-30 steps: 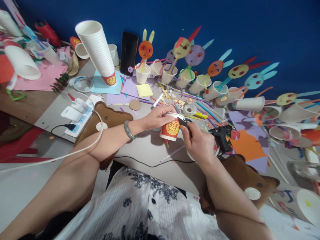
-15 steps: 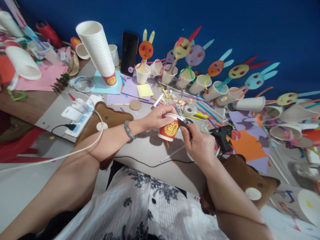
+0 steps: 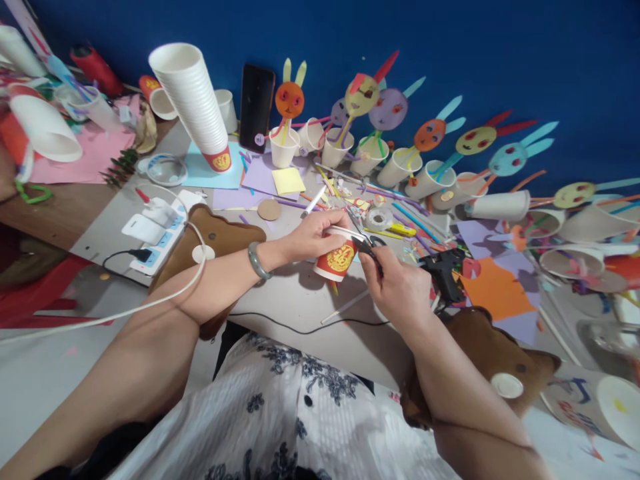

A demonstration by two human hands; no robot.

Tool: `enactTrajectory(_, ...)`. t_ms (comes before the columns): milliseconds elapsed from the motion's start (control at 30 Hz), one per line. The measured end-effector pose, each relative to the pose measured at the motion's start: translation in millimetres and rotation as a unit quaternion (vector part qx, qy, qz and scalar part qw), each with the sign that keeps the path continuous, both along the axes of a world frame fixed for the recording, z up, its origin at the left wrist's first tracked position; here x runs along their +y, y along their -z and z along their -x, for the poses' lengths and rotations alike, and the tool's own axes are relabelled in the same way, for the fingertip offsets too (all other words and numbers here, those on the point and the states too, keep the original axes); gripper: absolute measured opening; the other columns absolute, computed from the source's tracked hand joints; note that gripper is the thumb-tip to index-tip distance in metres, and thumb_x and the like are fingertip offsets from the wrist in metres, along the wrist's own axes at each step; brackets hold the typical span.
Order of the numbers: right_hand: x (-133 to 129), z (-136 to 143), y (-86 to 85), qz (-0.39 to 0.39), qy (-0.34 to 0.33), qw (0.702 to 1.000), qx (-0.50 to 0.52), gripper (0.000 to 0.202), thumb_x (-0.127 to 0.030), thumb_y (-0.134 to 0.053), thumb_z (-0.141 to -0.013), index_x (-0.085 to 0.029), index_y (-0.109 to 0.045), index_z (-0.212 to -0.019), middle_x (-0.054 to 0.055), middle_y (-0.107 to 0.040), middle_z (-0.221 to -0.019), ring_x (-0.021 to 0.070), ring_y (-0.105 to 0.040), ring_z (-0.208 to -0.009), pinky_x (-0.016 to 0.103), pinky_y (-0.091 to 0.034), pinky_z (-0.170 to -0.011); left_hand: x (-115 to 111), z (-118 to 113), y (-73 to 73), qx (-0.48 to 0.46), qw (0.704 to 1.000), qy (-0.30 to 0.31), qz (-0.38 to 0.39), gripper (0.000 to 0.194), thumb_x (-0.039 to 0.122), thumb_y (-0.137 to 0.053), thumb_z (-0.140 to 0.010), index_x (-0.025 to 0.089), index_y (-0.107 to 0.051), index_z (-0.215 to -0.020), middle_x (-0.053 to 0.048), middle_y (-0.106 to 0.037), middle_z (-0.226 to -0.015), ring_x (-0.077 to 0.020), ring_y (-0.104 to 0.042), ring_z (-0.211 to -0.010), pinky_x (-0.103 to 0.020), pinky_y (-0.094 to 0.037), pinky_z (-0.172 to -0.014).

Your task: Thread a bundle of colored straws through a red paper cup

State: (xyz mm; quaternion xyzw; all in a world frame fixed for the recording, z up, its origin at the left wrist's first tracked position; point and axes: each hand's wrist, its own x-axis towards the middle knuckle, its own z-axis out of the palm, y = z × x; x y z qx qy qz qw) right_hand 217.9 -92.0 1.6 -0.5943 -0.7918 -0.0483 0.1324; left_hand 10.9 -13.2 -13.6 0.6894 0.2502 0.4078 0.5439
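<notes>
Deep blue wall [image 3: 210, 27]: fills the far side of the view, behind everything else.
Pale grey table [image 3: 290, 303]: spreads in front of the person, crowded with paper scraps toward the wall.
Row of paper rabbit figures [image 3: 289, 100]: round heads in orange, yellow, purple and light blue, long narrow ears, most set in white cups along the wall.
Pair of brown pads with pointed edges [image 3: 227, 233]: one under each forearm in the view, a white disc on each.
Tall stack of white paper cups [image 3: 193, 100]: rims up, red with gold print at its base, standing on a light blue paper sheet [image 3: 189, 175].
Right hand [image 3: 400, 287]: curled round the scissor handles, gripping them.
Left hand [image 3: 320, 233]: pinching the red cup near its rim, thumb on the near side; the other fingers are mostly hidden behind it.
Black glue gun [image 3: 447, 273]: lies just beyond the right hand, beside an orange paper piece [image 3: 495, 290].
Red paper cup with a gold emblem [image 3: 334, 259]: between the two hands, tilted, its upper rim white, a white band round its lower end, the emblem large, round and facing the person; the wall looks smooth and uncrumpled where it shows.
Scissors with black handles and grey blades [image 3: 367, 244]: blades up against the red cup's rim, pointing away from the person; whether they bite into the paper cannot be told.
Clear tape roll [image 3: 379, 218]: just past the scissors, near a yellow cutter [image 3: 401, 229].
</notes>
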Motion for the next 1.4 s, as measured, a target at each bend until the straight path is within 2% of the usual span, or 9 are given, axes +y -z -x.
enactTrajectory(733,-2.6,0.5,-0.3,-0.011,0.002,1.0,-0.002,0.066,-0.06,-0.023,-0.108,-0.016,-0.07,-0.092,0.008,-0.065,-0.061,0.016,-0.05,-0.048,0.027,-0.021,-0.051,0.7,0.3,0.5,0.004,1.0,0.007,0.013,0.008,0.024,-0.058,-0.075,0.021,-0.052,-0.077,0.002,-0.051,-0.074,-0.0117,-0.045,-0.067,-0.028,-0.041,-0.065)
enactTrajectory(933,-2.0,-0.3,0.8,-0.017,-0.002,1.0,-0.004,0.066,-0.059,-0.023,-0.108,-0.016,-0.07,-0.092,0.007,-0.063,-0.059,0.0153,-0.048,-0.047,0.027,-0.02,-0.051,1.6,0.8,2.7,0.005,1.0,0.0,-0.019,0.007,0.022,-0.057,-0.075,0.02,-0.051,-0.077,0.003,-0.051,-0.072,-0.0114,-0.045,-0.066,-0.027,-0.04,-0.064)
enactTrajectory(1167,-2.0,-0.3,-0.6,-0.005,-0.003,1.0,-0.009,0.068,-0.06,-0.021,-0.108,-0.016,-0.069,-0.09,0.008,-0.064,-0.06,0.0162,-0.049,-0.047,0.027,-0.02,-0.051,-0.4,-0.3,4.5,0.031,0.994,-0.045,-0.093,0.004,0.022,-0.054,-0.075,0.019,-0.052,-0.076,0.003,-0.053,-0.072,-0.0109,-0.045,-0.066,-0.027,-0.038,-0.065)
enactTrajectory(1400,-2.2,-0.9,0.5,-0.011,0.0,1.0,-0.008,0.065,-0.059,-0.023,-0.108,-0.016,-0.069,-0.092,0.008,-0.064,-0.06,0.0163,-0.049,-0.047,0.027,-0.02,-0.051,-0.8,-2.1,6.8,0.025,0.993,-0.056,-0.097,0.005,0.024,-0.054,-0.076,0.019,-0.053,-0.075,0.003,-0.053,-0.07,-0.0106,-0.046,-0.066,-0.026,-0.039,-0.065)
